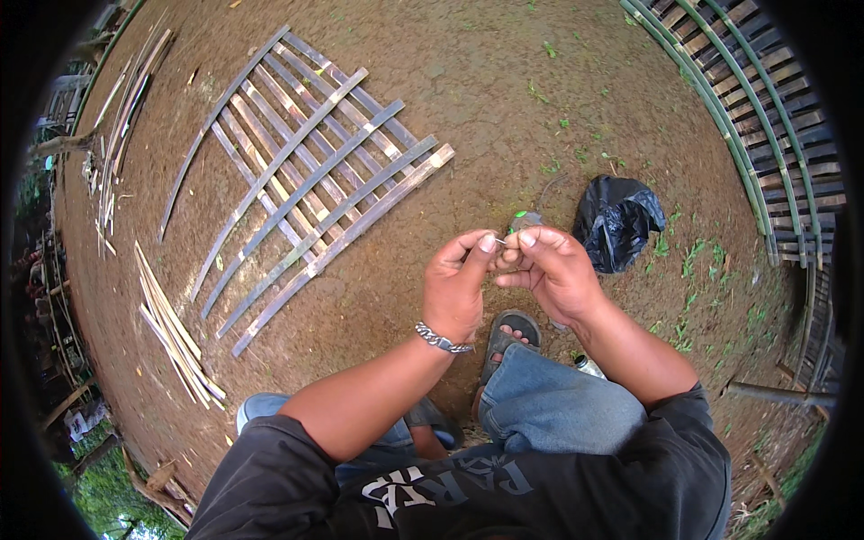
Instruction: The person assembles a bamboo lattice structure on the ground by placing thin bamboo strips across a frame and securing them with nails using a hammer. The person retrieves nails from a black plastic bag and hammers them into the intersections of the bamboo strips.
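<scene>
My left hand (454,286) and my right hand (560,274) meet in front of me, above the ground. Thumb and forefinger of each are pinched on a short, thin, pale piece (500,240), perhaps a nail or bit of wire; it is too small to tell. Just beyond my fingers lies a small greyish object with a bright green part (520,214), partly hidden by my hands. To the right of my right hand is a crumpled black plastic bag (619,225). A lattice of split bamboo slats (315,193) lies flat on the ground to the left.
Loose pale bamboo strips (175,333) lie at the left, with more thin strips (117,148) farther off. A large slatted bamboo panel (765,108) stands at the far right. A bottle-like object (589,366) shows beside my knee. My sandalled foot (511,340) rests on brown soil.
</scene>
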Demonstrator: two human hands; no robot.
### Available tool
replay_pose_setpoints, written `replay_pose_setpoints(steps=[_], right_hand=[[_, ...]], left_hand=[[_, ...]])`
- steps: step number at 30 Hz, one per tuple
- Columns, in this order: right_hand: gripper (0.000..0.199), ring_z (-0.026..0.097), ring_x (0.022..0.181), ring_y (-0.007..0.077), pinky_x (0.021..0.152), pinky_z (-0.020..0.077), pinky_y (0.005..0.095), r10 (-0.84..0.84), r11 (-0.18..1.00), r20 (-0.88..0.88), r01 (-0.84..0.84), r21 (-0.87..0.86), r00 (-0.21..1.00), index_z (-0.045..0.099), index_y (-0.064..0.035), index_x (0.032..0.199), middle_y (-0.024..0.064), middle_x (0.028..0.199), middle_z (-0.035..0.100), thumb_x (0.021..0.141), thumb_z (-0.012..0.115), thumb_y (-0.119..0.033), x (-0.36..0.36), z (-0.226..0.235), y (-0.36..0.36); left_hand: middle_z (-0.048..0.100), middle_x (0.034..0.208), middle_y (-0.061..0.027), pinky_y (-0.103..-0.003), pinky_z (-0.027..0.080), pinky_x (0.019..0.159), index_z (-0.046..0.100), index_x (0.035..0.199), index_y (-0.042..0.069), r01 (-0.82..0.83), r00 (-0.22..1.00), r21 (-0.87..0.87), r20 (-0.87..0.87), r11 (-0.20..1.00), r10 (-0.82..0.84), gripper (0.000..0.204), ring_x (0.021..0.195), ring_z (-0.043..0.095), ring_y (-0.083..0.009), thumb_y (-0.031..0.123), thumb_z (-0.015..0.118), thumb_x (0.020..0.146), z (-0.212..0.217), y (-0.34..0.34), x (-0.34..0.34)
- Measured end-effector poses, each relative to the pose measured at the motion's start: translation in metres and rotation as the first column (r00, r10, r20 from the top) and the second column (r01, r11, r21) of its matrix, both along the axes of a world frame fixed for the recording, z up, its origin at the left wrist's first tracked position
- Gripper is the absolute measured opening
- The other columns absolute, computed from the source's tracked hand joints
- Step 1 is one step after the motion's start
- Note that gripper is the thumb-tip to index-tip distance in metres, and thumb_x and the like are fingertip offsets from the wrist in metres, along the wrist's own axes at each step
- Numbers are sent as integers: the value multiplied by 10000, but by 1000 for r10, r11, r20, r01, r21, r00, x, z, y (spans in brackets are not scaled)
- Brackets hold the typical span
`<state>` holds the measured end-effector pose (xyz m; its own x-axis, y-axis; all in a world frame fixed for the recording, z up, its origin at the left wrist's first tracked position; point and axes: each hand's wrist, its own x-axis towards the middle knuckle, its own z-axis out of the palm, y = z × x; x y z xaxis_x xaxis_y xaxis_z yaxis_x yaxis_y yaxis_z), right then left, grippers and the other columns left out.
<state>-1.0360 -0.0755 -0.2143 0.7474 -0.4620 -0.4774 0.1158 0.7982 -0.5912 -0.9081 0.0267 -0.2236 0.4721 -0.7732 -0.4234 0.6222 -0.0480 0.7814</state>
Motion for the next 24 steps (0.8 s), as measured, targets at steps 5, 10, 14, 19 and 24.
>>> replay_pose_setpoints(steps=[5, 10, 14, 19, 24], right_hand=[[172, 698, 966, 186, 829, 607, 355, 20, 997, -38, -23, -76, 999, 653, -8, 1077, 67, 1006, 693, 1021, 616, -166, 1, -5, 7], [184, 688, 934, 156, 833, 597, 343, 49, 990, -103, -62, -124, 993, 660, -3, 1078, 69, 1006, 698, 996, 659, -167, -8, -18, 13], [200, 669, 892, 124, 813, 565, 292, 140, 965, -201, -180, -193, 969, 680, 3, 1061, 61, 972, 706, 982, 684, -181, -14, -24, 11], [155, 616, 818, 104, 768, 508, 292, -591, 564, -370, 39, -825, 716, 700, -30, 939, 44, 884, 699, 948, 700, -185, -76, -61, -32], [178, 715, 943, 356, 843, 546, 419, -532, 578, -807, -587, -567, 256, 719, -18, 1011, 212, 997, 736, 907, 668, -153, -142, -111, -109]], left_hand=[[709, 972, -59, -285, 522, 815, 682, 1105, 5, 42, 998, 32, 37, 999, -43, 195, 871, 646, -122, 169, 662, 1002, -1, 6, 1], [706, 960, -36, -266, 510, 812, 695, 1086, 6, 25, 996, 107, 84, 994, -34, 190, 870, 638, -107, 165, 686, 984, -1, 10, -13], [695, 934, -21, -260, 504, 806, 695, 1079, 7, 34, 987, 154, 148, 987, -57, 183, 856, 630, -103, 163, 687, 983, -17, 21, -15], [667, 897, -5, -242, 481, 758, 674, 1035, 7, 102, 963, 277, 212, 955, -165, 144, 833, 597, -78, 142, 677, 985, -26, 34, -11], [679, 894, -15, -269, 510, 774, 672, 1013, 16, 227, 931, 345, 198, 911, -307, 159, 813, 623, -94, 172, 683, 981, -30, 49, 0]])
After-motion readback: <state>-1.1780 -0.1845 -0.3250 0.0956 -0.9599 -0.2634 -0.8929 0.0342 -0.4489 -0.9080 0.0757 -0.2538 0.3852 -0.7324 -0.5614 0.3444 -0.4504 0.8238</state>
